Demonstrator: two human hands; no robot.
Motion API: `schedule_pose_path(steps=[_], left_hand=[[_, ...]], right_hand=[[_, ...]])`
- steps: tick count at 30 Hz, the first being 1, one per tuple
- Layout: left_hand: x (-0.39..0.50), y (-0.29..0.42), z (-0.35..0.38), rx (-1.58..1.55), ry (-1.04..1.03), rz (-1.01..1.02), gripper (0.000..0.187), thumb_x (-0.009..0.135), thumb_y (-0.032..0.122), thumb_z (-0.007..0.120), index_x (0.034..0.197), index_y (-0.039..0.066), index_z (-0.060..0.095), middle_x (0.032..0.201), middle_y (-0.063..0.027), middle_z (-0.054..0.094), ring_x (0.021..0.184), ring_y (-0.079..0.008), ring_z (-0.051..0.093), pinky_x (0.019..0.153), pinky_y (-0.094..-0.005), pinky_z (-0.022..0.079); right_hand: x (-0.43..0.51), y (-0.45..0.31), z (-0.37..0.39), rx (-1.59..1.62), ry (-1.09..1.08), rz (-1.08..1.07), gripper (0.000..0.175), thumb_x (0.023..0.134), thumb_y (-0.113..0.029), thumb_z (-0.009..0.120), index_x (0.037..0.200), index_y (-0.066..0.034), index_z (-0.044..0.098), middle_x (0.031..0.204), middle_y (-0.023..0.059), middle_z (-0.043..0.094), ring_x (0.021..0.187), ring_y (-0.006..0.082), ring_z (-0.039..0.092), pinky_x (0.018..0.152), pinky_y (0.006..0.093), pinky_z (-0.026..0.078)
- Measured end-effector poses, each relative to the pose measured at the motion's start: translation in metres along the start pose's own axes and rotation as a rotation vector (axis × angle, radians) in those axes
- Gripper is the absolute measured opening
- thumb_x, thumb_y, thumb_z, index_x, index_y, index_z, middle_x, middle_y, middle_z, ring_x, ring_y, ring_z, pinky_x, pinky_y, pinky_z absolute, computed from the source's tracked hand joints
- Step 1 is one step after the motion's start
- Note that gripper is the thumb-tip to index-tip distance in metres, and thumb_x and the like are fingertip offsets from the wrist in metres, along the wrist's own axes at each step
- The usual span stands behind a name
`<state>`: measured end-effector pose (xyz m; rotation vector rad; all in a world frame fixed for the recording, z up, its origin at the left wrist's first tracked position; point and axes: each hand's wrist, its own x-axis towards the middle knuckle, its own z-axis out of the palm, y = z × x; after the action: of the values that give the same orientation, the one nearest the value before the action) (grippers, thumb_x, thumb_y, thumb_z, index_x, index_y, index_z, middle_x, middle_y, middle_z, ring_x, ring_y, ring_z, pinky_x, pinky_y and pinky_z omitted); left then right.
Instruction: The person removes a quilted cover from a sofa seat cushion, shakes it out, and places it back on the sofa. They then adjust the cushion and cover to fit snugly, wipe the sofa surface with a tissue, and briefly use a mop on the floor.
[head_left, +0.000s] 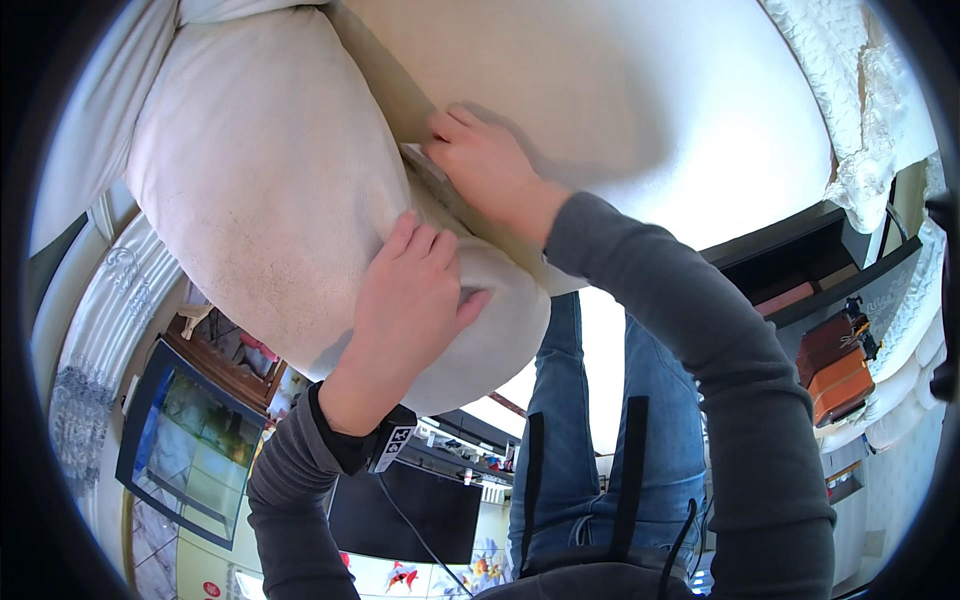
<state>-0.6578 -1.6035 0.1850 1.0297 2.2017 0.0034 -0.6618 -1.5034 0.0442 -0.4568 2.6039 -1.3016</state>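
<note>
A padded, light-coloured sofa armrest with dark smudges stands before me, beside a broad pale seat cushion. On the armrest's inner edge rests my left hand, fingers bent against the cover; whether they pinch it is unclear. At the gap between armrest and cushion is my right hand, its fingers curled and slightly blurred. Beside those fingertips shows a small whitish edge, partly hidden; I cannot tell whether it is held. A black device is strapped to my left wrist.
White lace-trimmed fabric hangs at the right, near a dark table and an orange-brown box. An aquarium stands lower left, beside silvery curtains. A television is at the bottom. My jeans-clad legs are below the sofa.
</note>
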Motion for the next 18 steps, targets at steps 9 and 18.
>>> schedule_pose_path(steps=[9,18], left_hand=[[-0.002,0.000,0.000,-0.010,0.007,-0.019,0.032,0.064,0.028,0.064,0.076,-0.001,0.057,0.077,-0.0087,0.050,0.082,-0.0244,0.048,0.089,-0.0362,0.032],[-0.001,0.001,-0.004,0.004,-0.028,-0.028,0.033,0.064,0.027,0.064,0.077,-0.002,0.056,0.077,-0.0086,0.050,0.082,-0.0241,0.047,0.089,-0.0365,0.032]], right_hand=[[0.014,-0.012,0.028,-0.113,-0.446,-0.141,0.017,0.074,-0.010,0.049,0.081,-0.0053,0.063,0.105,0.0051,0.049,0.100,0.0195,0.047,0.079,0.0292,0.044],[-0.014,-0.008,0.023,-0.151,-0.561,-0.288,0.016,0.073,-0.012,0.050,0.081,-0.0092,0.064,0.102,0.0012,0.051,0.099,0.0180,0.047,0.084,0.0286,0.039]])
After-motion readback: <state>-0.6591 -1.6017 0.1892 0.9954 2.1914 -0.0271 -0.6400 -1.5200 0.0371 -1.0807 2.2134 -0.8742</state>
